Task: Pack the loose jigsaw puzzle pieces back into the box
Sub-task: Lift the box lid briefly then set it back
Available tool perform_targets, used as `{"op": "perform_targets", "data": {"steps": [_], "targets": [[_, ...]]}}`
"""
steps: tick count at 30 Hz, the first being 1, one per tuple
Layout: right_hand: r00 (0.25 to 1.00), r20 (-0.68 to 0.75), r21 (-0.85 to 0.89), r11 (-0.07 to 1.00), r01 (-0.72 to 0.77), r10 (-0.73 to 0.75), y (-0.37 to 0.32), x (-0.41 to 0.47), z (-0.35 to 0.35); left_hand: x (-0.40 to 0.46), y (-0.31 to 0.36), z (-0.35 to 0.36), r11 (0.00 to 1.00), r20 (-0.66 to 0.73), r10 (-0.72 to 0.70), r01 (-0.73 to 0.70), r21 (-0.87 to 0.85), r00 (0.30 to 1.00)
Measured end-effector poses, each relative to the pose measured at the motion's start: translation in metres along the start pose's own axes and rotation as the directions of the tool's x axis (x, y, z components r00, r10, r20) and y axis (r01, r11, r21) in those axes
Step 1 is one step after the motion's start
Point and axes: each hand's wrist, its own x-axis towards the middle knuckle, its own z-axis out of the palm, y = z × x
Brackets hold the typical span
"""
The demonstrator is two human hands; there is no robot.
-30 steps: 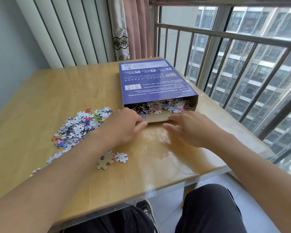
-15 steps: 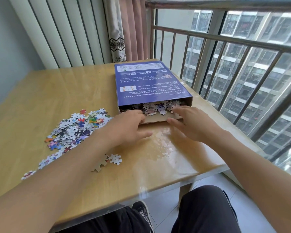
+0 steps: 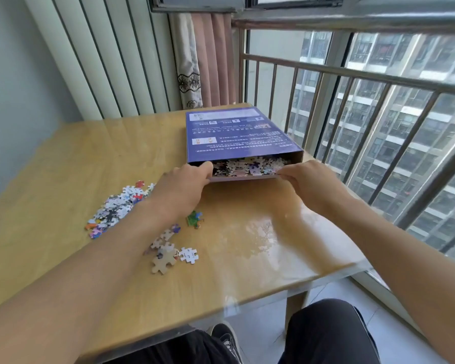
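The blue puzzle box (image 3: 237, 135) lies flat on the wooden table (image 3: 247, 253), its open end toward me and full of puzzle pieces (image 3: 247, 166). My left hand (image 3: 184, 187) grips the box's lower flap (image 3: 242, 177) at the left corner of the opening, thumb at the mouth. At the right corner my right hand (image 3: 307, 179) pinches the same flap. A pile of loose pieces (image 3: 116, 208) lies left of my left forearm. A small group of pieces (image 3: 168, 250) and a green piece (image 3: 194, 219) lie nearer me.
A metal balcony railing (image 3: 352, 82) runs close along the table's right and far-right side. A curtain (image 3: 202, 61) and a ribbed wall panel (image 3: 103, 61) stand behind the table. My knees and a shoe (image 3: 225, 337) show below the table's front edge.
Both hands slid forward to the box mouth. The pieces in front of the opening are now inside. The brown flap that lay flat on the table is raised at the opening.
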Motion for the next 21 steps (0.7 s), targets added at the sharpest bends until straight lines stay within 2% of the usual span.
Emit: {"op": "perform_targets", "data": {"steps": [5, 8, 12, 16, 21], "targets": [[0.947, -0.313, -0.079, 0.996, 0.045, -0.067, -0.011, 0.04, -0.069, 0.029, -0.011, -0.073, 0.998, -0.227, -0.011, -0.003, -0.058, 0.974], [0.901, -0.424, -0.138, 0.99, 0.038, -0.093, -0.017, 0.066, -0.117, 0.045, -0.014, -0.122, 0.999, -0.361, -0.013, -0.007, -0.053, 0.932], [0.863, -0.487, -0.176, 0.983, 0.052, -0.133, -0.025, 0.078, -0.143, 0.047, -0.014, -0.153, 0.999, -0.358, -0.003, -0.016, -0.051, 0.934], [0.818, -0.549, -0.15, 0.983, 0.11, -0.175, -0.029, 0.074, -0.146, 0.041, -0.017, -0.158, 0.99, -0.377, 0.008, -0.06, -0.128, 0.926], [0.822, -0.542, -0.127, 0.984, 0.127, -0.176, -0.028, 0.068, -0.143, 0.039, -0.023, -0.154, 0.981, -0.343, 0.046, -0.106, -0.159, 0.938]]}}
